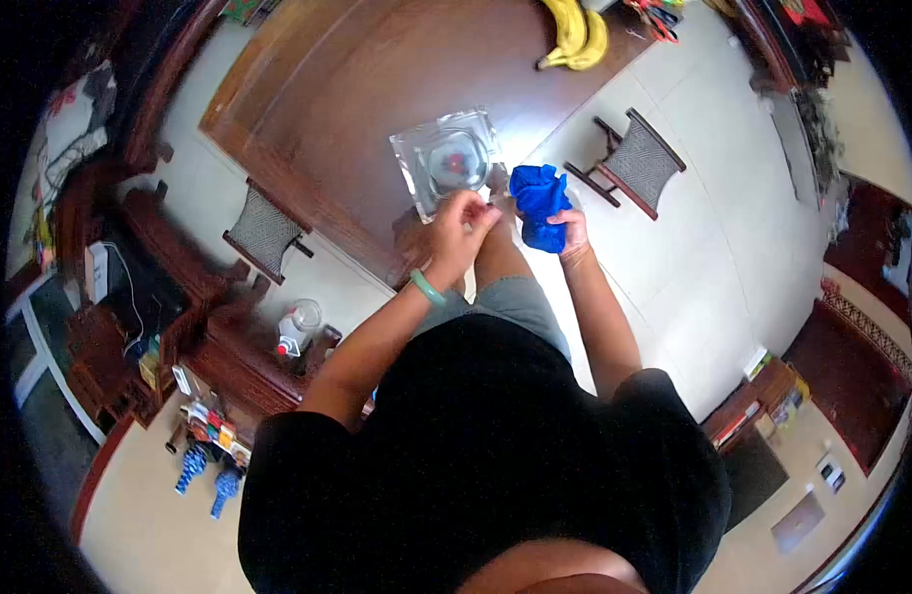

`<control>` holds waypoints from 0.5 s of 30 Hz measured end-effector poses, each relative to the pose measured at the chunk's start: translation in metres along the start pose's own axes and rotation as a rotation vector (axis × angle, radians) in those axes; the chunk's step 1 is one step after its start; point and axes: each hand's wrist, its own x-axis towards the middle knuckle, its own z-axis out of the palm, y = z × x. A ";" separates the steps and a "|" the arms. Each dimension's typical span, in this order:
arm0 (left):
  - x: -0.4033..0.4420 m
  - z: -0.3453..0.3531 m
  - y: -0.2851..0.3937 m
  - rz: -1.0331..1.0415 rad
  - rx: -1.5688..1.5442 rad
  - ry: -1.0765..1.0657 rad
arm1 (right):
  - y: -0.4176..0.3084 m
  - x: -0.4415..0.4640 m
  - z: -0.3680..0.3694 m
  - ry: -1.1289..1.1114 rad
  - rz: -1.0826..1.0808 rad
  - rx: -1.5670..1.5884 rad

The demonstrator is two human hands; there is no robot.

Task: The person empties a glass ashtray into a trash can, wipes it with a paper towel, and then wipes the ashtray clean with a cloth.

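Note:
A crumpled, shiny blue bundle (543, 210), cloth or thin plastic, is gripped in my right hand (574, 234) beyond the table's edge. My left hand (462, 236), with a pale green bangle (427, 287) at the wrist, has thumb and fingers pinched together. A tiny dark spot shows at those fingertips, too small to name. Just beyond the left hand, a square clear glass dish (414, 168), like an ashtray, rests on the brown wooden table (327, 129). Something small and reddish shows in the middle of the dish.
Bananas (578, 38) and red-handled scissors (660, 20) lie at the far right of the table. One woven stool (642, 163) stands to the right, another (266, 230) to the left. A clear plastic jug (300, 325) is beside the dark wooden bench (240, 351).

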 end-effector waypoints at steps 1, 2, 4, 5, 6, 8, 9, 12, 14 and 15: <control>-0.005 0.017 0.001 -0.008 -0.079 -0.118 | 0.002 -0.011 -0.006 -0.003 -0.016 0.015; -0.009 0.037 0.000 0.041 -0.091 -0.208 | 0.005 -0.026 -0.012 0.106 -0.046 0.006; -0.014 0.063 0.018 0.089 0.132 -0.277 | 0.013 -0.044 -0.015 0.219 -0.152 0.092; -0.013 0.077 0.013 0.133 0.236 -0.292 | 0.016 -0.054 -0.020 0.254 -0.168 0.128; -0.010 0.089 0.001 0.051 0.235 -0.354 | 0.020 -0.061 -0.041 0.251 -0.147 0.154; -0.009 0.116 -0.031 -0.084 0.098 -0.410 | 0.022 -0.078 -0.057 0.258 -0.216 0.200; -0.010 0.125 -0.036 -0.192 -0.025 -0.430 | 0.023 -0.085 -0.061 0.269 -0.246 0.233; -0.010 0.148 -0.058 -0.382 -0.054 -0.376 | 0.028 -0.095 -0.085 0.368 -0.370 0.333; -0.008 0.169 -0.091 -0.359 -0.050 -0.359 | 0.029 -0.097 -0.101 0.343 -0.423 0.375; -0.010 0.175 -0.079 -0.480 -0.135 -0.340 | 0.028 -0.101 -0.112 0.315 -0.420 0.368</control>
